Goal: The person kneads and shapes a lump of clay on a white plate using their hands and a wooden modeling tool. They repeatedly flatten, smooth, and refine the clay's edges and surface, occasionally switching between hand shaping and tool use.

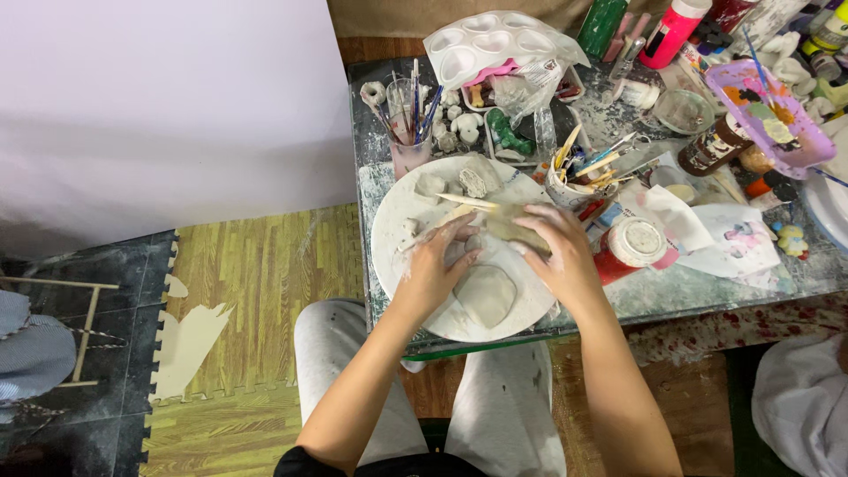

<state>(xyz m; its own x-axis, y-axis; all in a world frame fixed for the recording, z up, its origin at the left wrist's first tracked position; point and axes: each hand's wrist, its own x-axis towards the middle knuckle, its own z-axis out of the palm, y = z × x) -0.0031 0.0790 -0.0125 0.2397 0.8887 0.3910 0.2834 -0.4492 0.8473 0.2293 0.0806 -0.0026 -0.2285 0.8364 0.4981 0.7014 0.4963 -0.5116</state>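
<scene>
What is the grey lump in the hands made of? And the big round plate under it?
The lump looks like soft wet clay: dull grey, and it smears both hands. The round board looks like white plastic or coated wood, dusted with clay; I cannot tell which.

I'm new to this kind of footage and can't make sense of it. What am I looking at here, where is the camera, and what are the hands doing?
There is no machine here. A person wears one camera on the head, so you look down at their own arms and lap. They sit at a cluttered table. Before them lies a round white board with a flat slab of grey clay and smaller clay bits. The left hand rests on the board at the clay. The right hand has its grip on a clay lump, with a thin wooden stick lying just beyond. Around stand a cup of brushes, a white paint palette, paint bottles and a purple tray.
</scene>
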